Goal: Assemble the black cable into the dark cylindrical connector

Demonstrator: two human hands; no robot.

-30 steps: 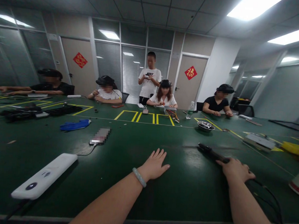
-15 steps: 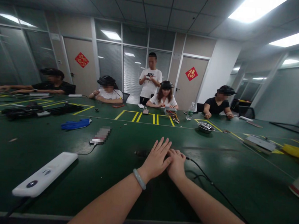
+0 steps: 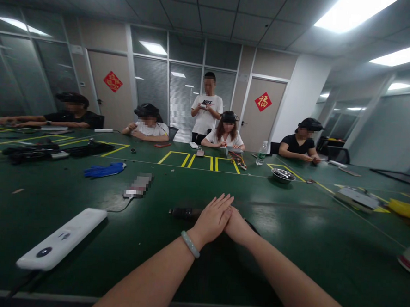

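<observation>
One black tool (image 3: 184, 212) has slid left; released left hand (image 3: 212, 219) covers right hand (image 3: 239, 228), whose grip I cannot tell.

Both forearms stretched forward and met. The left hand (image 3: 212, 220) lay with fingers (image 3: 222, 204) straight and close together; the right hand (image 3: 238, 228) pressed against it, its fingers hidden behind.

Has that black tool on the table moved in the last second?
Yes. The black tool has slid left: it lay in line with the metal bowl, and now lies well left of it, by the left hand.
</observation>
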